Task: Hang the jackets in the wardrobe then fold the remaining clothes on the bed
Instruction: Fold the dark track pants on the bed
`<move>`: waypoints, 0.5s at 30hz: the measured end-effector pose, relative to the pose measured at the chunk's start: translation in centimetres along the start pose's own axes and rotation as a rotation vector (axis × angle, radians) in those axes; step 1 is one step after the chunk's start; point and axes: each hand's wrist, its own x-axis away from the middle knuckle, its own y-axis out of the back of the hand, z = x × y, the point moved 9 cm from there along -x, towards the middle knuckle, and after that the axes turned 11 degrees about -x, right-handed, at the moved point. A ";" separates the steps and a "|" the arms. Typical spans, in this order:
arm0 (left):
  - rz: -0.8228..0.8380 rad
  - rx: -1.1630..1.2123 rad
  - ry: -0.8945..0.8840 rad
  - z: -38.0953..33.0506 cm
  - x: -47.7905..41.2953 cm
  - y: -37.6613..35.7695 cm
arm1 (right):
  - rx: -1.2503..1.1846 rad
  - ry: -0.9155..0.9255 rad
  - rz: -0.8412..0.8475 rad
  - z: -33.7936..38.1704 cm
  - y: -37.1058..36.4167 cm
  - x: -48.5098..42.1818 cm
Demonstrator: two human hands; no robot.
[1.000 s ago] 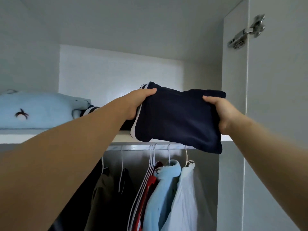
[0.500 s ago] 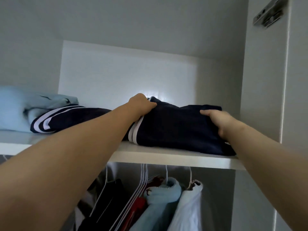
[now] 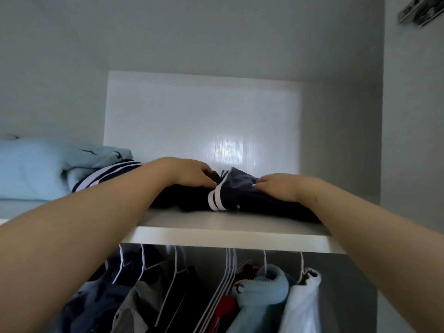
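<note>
At frame centre the folded garment (image 3: 237, 192) lay on the shelf (image 3: 216, 235), with the left hand (image 3: 189, 174) and right hand (image 3: 280, 188) gripping its fabric in curled fingers; jackets (image 3: 262, 292) hung at lower frame, so the task appeared nearly complete.

Single head cam – looks fwd & slightly up, close to the wardrobe shelf (image 3: 230, 236), hanging jackets (image 3: 262, 292) below.

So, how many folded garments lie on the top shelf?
3. A light blue folded garment lies leftmost; a navy garment with white stripes beside it; another navy striped garment gripped by the left hand and right hand. Others may be hidden.
</note>
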 end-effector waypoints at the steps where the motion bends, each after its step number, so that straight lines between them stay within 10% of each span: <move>1: 0.008 -0.046 -0.001 0.2 -0.1 -0.2 | 0.011 0.010 0.016 -0.1 -0.2 -0.2; 10: -0.034 -0.128 -0.025 0.6 -1.9 -0.6 | -0.069 0.027 0.154 -0.6 -1.5 -2.1; 15: -0.312 -0.014 0.019 1.8 -0.1 2.7 | -0.260 0.114 -0.168 0.7 1.1 -1.3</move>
